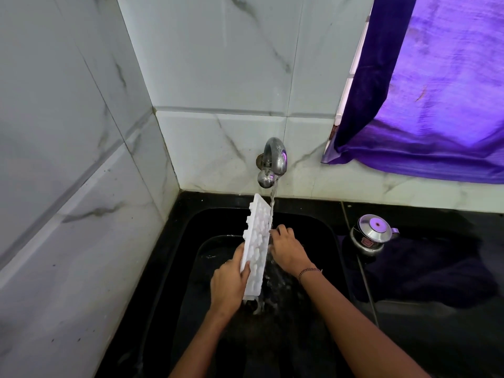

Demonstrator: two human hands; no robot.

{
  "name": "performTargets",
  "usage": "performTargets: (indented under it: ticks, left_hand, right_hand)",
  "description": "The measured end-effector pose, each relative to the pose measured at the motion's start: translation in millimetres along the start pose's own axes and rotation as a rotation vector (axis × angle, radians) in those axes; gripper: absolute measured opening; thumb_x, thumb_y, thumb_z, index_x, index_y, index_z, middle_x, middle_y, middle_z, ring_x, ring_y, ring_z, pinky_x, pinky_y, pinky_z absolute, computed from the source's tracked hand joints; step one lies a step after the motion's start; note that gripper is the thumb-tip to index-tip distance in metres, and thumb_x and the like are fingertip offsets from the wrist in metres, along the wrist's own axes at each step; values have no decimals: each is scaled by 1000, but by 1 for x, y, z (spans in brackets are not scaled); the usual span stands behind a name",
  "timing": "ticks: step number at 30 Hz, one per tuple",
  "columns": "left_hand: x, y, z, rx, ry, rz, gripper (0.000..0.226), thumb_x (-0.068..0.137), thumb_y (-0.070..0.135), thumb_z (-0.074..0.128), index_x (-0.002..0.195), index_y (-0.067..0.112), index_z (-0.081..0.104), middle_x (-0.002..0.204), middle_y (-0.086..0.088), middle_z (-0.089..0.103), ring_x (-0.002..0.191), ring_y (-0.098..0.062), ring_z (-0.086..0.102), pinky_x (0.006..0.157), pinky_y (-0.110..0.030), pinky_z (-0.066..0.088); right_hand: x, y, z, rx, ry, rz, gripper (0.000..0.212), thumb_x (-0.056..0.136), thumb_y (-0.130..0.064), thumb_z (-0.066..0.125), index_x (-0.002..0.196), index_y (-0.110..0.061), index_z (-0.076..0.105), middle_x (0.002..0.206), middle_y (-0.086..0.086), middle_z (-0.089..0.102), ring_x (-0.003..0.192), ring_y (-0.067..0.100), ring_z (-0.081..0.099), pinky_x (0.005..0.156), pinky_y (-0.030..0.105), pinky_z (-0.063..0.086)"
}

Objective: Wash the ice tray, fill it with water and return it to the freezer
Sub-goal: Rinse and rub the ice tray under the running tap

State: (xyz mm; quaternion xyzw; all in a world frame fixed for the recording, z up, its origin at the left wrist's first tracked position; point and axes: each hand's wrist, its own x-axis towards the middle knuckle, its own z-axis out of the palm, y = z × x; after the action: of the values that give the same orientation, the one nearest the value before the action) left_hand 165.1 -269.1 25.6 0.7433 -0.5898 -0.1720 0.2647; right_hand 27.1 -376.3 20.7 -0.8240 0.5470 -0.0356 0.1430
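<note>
**Tray tipped on edge so the stream runs its length**

The white ice tray [255, 249] is held over the black sink [331, 241], directly under the wall tap [272, 162], and it is not flat. It stands steeply tilted on one long edge, its far end raised toward the spout and its near end dropped toward the basin. Judging from the angle, this lets the running water [272, 197] strike the upper end and sheet down across the moulded cups, so rinse water drains off the low end instead of pooling; a stream can be seen falling from the bottom corner.

The left hand [229, 282] does the holding: its grip is closed on the tray's lower left edge, thumb on the face that shows, fingers wrapped behind. The right hand [286, 249] is not clamped on anything. It lies loosely open with its fingertips touching the tray's right edge where the water runs, probably rubbing it clean.

This looks like the washing stage; filling would call for the tray level, cups up, and the freezer is not in view.

A steel kettle [372, 236] sits well to the right on the dark surface [436, 336], on a dark cloth, clear of the splash. A purple curtain [436, 91] hangs above it.
</note>
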Motion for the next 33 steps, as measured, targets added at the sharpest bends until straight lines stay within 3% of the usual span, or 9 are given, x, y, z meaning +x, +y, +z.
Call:
performTargets:
  ticks: [7,14,19,23,28,33]
  left_hand:
    - [-12,-11,-1,-413,-50,-93,40,94,37,50,133,33,44,99,18,65,82,4,63,65,-9,49]
    - [-24,-22,8,-808,-78,-268,28,93,26,56,120,33,54,103,11,68,87,-2,68,72,-23,56]
    - [-28,-25,13,-833,-123,-264,30,94,25,55,123,33,54,111,7,68,95,-11,68,80,-33,57]
    - [-27,-23,15,-902,-138,-293,30,95,25,52,125,29,53,112,5,68,98,-13,68,83,-36,57]
    - [-24,-26,19,-892,-163,-342,30,97,28,47,127,31,50,114,3,67,99,-15,67,85,-38,56]
    - [-17,-22,20,-893,-147,-366,32,98,29,44,130,28,47,116,2,65,102,-17,65,89,-41,54]
  right_hand:
    - [4,1,-1,172,-56,5,40,99,-27,40,138,-18,38,132,9,39,118,25,41,101,35,41]
    - [-4,9,3,198,-100,-16,41,99,-22,44,139,-23,45,125,8,40,118,25,43,102,31,38]
    - [-8,14,-3,108,-80,-6,39,95,-24,51,133,-25,49,123,5,43,114,22,47,90,30,45]
    - [-13,10,-4,60,-45,-6,42,98,-25,42,140,-29,41,122,5,45,106,22,53,76,31,49]
    - [-11,11,-12,52,-52,2,38,97,-26,44,134,-28,47,123,3,54,112,21,53,85,33,50]
    - [-12,4,-12,4,-29,9,42,100,-26,35,142,-27,37,125,6,48,107,24,54,78,33,47]
